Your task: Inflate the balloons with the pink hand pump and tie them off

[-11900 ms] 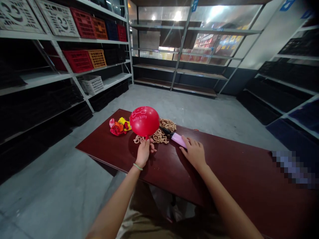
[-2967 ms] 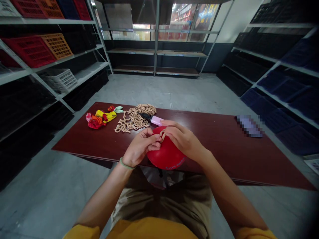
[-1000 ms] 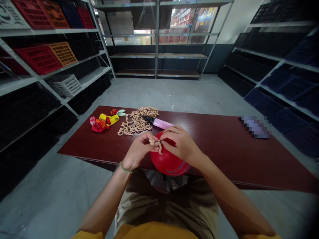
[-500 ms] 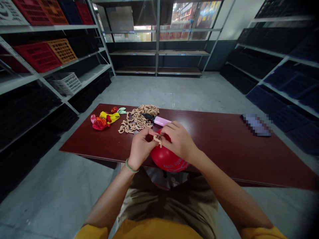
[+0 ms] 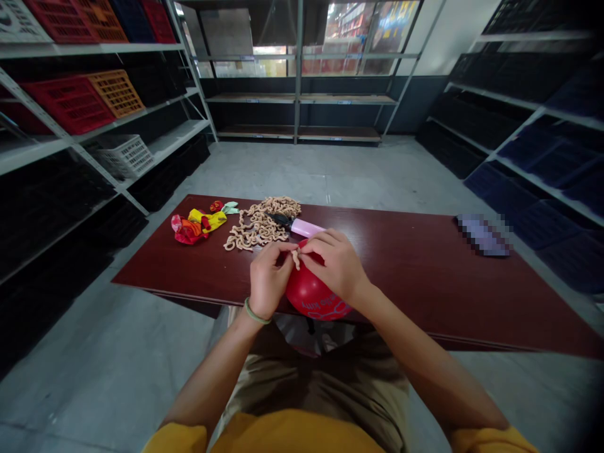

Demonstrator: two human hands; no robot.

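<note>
A red inflated balloon with blue print rests at the table's near edge, below my hands. My left hand pinches a short tan cord at the top of the balloon. From the other side my right hand pinches the same cord, its fingers partly covering the balloon. The balloon's neck is hidden by my fingers. Just beyond lies a pump with a pink barrel and black end, touching a heap of tan twisted cord. Deflated balloons, red, yellow and pale green, lie to the left.
The dark red table spans the view. A blurred flat object lies at its right end. Shelves with red, orange and white crates stand left, dark and blue bins right, and a rack behind.
The looped tan cord between my fingers now shows as a smaller, tighter piece. My left hand has turned slightly more upright, and the balloon has shifted a little.
</note>
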